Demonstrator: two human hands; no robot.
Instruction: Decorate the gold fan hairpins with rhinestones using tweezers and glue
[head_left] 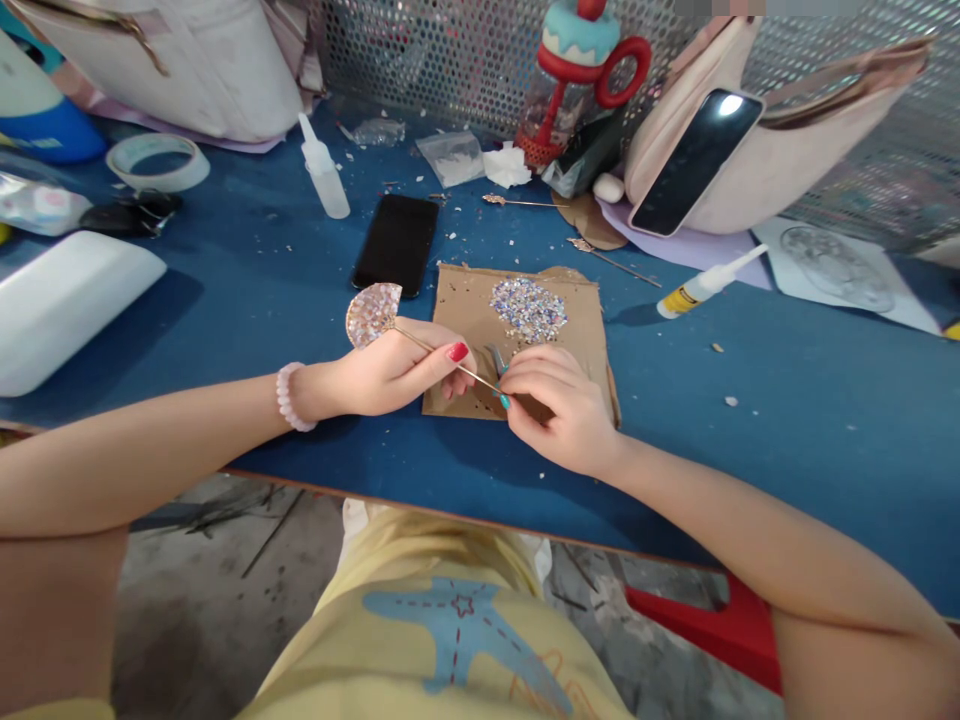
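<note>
A hairpin with a glittering fan-shaped head [373,314] lies across my left hand [409,368], its thin metal stem pinched between the thumb and fingers. My right hand [561,405] has its thumb and fingertips closed on the free end of that stem. Beside the right fingers shows a small grey metal tip [497,358], perhaps tweezers; most of it is hidden. Both hands are over a cardboard piece [461,300], on which a heap of small shiny multicoloured chips [529,308] lies just beyond the right hand.
A black phone [396,245] lies behind the cardboard; another phone [697,160] leans on a pale bag. A glue bottle with a yellow label [709,285] stands at right, a white squeeze bottle [326,170] at back left. Two more hairpins [525,201] lie behind. A white case [71,300] sits left.
</note>
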